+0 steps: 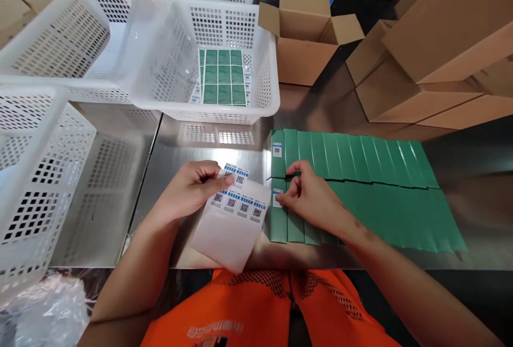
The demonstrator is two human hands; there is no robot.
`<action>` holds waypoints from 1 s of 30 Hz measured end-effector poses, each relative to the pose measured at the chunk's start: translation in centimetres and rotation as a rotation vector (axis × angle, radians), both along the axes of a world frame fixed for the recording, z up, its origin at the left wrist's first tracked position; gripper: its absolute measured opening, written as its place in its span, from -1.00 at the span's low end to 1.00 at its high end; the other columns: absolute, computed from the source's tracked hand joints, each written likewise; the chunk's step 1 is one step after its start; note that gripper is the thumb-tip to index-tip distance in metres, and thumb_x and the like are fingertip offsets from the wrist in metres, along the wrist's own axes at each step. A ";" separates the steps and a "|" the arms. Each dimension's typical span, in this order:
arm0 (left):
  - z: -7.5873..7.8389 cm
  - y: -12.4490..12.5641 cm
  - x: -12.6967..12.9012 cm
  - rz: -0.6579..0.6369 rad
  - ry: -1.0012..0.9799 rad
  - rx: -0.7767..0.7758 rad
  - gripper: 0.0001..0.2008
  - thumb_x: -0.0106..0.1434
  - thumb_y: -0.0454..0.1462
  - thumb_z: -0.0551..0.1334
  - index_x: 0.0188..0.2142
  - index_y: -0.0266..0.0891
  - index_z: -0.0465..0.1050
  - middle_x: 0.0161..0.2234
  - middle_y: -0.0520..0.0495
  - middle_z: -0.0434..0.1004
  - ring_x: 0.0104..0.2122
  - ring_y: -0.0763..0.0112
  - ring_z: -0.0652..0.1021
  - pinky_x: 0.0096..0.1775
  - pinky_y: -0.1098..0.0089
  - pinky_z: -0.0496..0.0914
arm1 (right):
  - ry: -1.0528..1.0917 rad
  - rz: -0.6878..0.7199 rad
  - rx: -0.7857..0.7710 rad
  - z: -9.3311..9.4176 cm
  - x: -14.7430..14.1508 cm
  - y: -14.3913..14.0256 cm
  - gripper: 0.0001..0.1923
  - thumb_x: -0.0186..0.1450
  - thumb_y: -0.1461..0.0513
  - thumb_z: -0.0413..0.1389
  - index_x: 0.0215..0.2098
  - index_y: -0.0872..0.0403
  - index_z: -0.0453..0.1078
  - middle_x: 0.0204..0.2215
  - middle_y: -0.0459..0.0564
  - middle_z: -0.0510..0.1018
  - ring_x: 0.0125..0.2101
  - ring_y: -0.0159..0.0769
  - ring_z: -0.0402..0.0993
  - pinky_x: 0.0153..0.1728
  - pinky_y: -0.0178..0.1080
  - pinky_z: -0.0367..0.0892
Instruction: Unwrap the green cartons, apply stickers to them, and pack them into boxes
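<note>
My left hand (196, 186) is closed on a sheet of stickers (228, 234), thumb on top. Its white backing carries several small blue-and-white QR-code labels near the upper end, and much of the lower part is bare. My right hand (308, 194) has its fingertips pinched at the edge of a QR-code sticker (276, 197), which lies against the end box of the nearer row of green boxes (377, 213). Behind it runs a second row of green boxes (352, 157), whose leftmost box bears a similar sticker (277, 149).
A white plastic basket (268, 95) behind my hands contains green printed sheets. More white baskets (24, 176) stand at the left. An open cardboard box (304, 61) sits at the back, with stacked cartons (433, 95) to the right. The metal table's front edge (192, 268) is close to me.
</note>
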State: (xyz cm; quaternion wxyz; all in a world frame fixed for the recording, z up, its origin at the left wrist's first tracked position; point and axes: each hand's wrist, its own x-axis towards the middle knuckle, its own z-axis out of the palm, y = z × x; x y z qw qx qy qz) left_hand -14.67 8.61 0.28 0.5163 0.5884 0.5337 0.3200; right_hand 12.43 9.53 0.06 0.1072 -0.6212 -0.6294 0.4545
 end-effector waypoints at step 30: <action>-1.3 -0.8 3.7 -0.109 -0.158 -0.178 -0.49 0.29 0.13 0.14 -0.51 -0.25 0.34 -0.57 0.07 0.27 -0.55 0.49 0.26 -0.50 0.46 0.17 | 0.545 -0.050 0.367 0.7 -1.7 0.0 -0.86 0.28 0.13 0.23 -0.40 -0.02 0.46 -0.36 -0.06 0.53 -0.30 -0.27 0.44 -0.23 -0.19 0.35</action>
